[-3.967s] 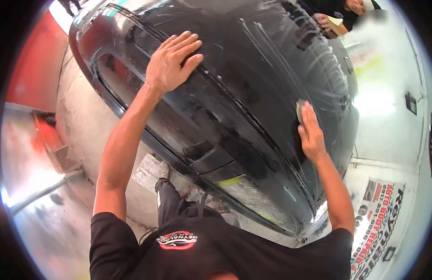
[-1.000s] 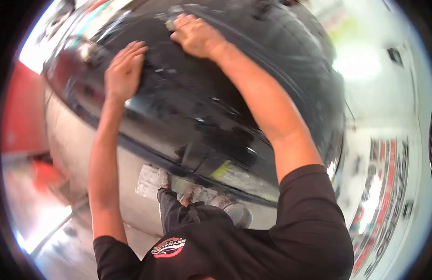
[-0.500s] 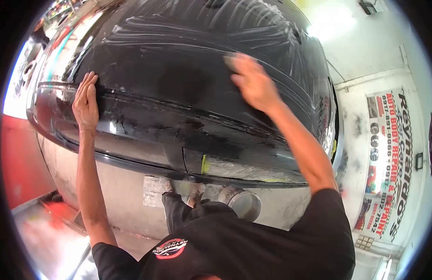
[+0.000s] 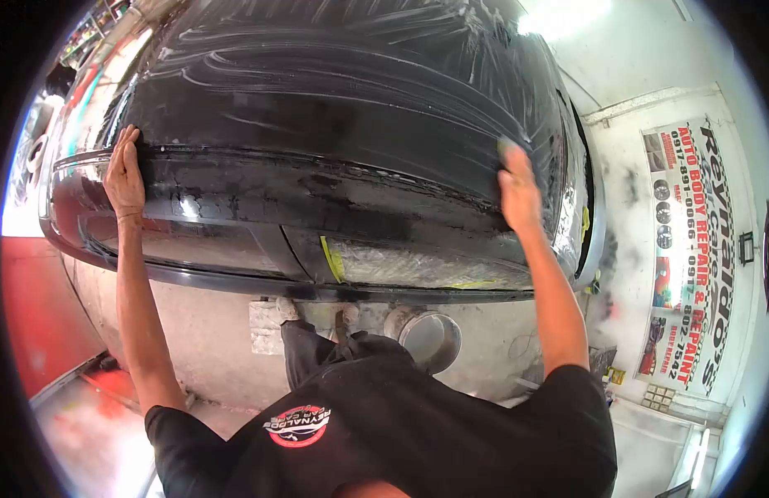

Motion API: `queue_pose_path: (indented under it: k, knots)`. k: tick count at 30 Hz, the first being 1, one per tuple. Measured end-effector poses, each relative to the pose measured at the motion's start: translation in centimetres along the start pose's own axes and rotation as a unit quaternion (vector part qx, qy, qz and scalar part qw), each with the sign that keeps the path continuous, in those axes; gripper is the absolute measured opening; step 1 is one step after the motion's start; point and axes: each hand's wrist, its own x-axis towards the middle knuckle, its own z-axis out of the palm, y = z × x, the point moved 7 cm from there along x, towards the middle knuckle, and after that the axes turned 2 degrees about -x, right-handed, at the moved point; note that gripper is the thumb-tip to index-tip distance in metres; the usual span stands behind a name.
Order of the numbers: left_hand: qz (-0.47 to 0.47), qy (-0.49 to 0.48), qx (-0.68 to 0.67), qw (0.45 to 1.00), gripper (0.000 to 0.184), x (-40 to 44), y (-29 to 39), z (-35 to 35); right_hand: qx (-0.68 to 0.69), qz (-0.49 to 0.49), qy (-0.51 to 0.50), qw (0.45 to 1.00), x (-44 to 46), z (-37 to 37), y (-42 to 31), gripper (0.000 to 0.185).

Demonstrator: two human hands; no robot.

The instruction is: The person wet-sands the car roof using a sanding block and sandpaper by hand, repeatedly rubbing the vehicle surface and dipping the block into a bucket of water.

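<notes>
A black car roof [image 4: 301, 120] streaked with whitish film spreads in front of me. My left hand [image 4: 125, 176] lies flat with fingers stretched on the roof's near edge at the left, holding nothing. Over toward the right end of the roof, my right hand [image 4: 520, 192] is closed on a small flat pad [image 4: 506, 148]. Motion blurs that hand, and its fingers hide most of the pad. Below the roof edge runs a side window [image 4: 418, 264] with pale sheeting over it, edged by yellow-green tape [image 4: 331, 259].
A round bucket [image 4: 444, 362] stands on the floor by my feet, beside a pale block [image 4: 266, 326]. At the right, a printed banner [image 4: 675, 249] hangs on the white wall. A red panel [image 4: 40, 303] is at the left. Tires and shelves show at the upper left.
My right hand has swept with the pad from the middle of the roof to its right end. The view has shifted slightly; my left hand still rests on the roof edge.
</notes>
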Motion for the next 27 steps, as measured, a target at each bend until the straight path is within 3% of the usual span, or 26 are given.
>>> queue_pose_path:
  k: [1,3,4,5,6,9,11,14,16,19,22,24,27]
  knots:
    - [0.001,-0.003,-0.011,1.0,0.035,0.3,0.2,0.1,-0.044,0.069,0.007,0.997,-3.6,0.0,6.5,0.049]
    - [-0.004,-0.006,-0.021,1.0,0.034,0.1,-0.2,0.0,-0.01,0.207,-0.003,0.978,-4.6,0.0,7.6,0.05]
    - [0.0,-0.003,-0.024,1.0,0.033,0.1,0.0,-0.1,0.066,0.162,0.019,0.984,-2.9,0.7,4.1,0.05]
    - [-0.018,0.006,-0.024,1.0,0.032,0.0,0.4,-0.3,-0.024,0.019,0.008,0.999,-0.8,2.4,-0.6,0.05]
    - [-0.014,0.01,-0.025,1.0,0.032,0.1,0.7,-0.5,0.104,-0.064,-0.022,0.992,2.4,2.5,-7.8,0.051]
    - [0.011,0.023,-0.032,0.999,0.03,0.0,1.2,-0.7,0.083,-0.304,-0.06,0.947,9.8,7.5,-26.0,0.056]
    - [0.015,0.028,-0.031,0.999,0.03,0.0,1.0,-0.7,0.082,-0.396,-0.041,0.914,14.3,12.4,-34.4,0.057]
    - [0.049,0.038,0.006,0.998,0.033,-0.1,1.1,-1.0,0.049,-0.41,-0.052,0.909,17.4,15.9,-40.3,0.057]
    - [0.062,0.043,0.009,0.997,0.034,-0.3,0.8,-0.7,0.097,-0.463,-0.073,0.878,15.1,13.5,-36.8,0.054]
    - [0.064,0.064,0.022,0.996,0.035,-0.5,0.4,-0.5,0.07,-0.388,-0.163,0.905,9.7,7.5,-25.0,0.066]
    - [0.051,0.083,0.029,0.995,0.034,-0.6,0.0,-0.4,0.042,-0.326,-0.178,0.927,5.4,3.8,-14.4,0.062]
    - [0.032,0.099,0.009,0.995,0.033,-0.7,0.2,-0.9,0.034,-0.333,-0.187,0.923,6.6,4.6,-15.9,0.061]
    - [0.041,0.135,0.024,0.99,0.033,-1.0,0.0,-1.5,0.053,-0.425,-0.185,0.884,11.4,8.4,-27.8,0.06]
